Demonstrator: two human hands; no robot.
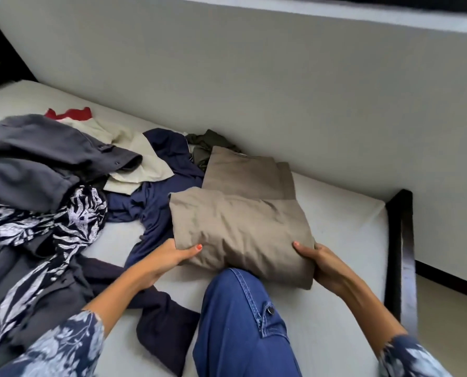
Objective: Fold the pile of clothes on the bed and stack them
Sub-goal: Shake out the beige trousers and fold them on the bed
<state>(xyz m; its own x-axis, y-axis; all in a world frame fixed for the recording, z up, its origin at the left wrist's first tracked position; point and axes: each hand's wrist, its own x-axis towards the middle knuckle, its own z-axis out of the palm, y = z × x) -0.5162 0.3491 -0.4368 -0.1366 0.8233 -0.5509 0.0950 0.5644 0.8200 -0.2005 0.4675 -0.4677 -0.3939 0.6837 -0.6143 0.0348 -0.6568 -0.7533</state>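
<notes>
A folded khaki-brown garment [240,221] lies on the white bed [344,229] in front of my knee. My left hand [169,257] grips its near left corner, thumb on top and fingers underneath. My right hand [322,262] grips the near right corner the same way. To the left spreads the unfolded pile: a grey shirt [42,159], a dark floral-print piece [58,224], a navy garment [156,197], a cream one [137,164] and a red scrap [69,114] at the back.
My denim-clad knee [243,322] rests on the mattress just below the folded piece. A dark olive cloth [205,142] sits behind it by the grey wall [254,77]. The dark bed frame [403,254] edges the mattress on the right, floor beyond.
</notes>
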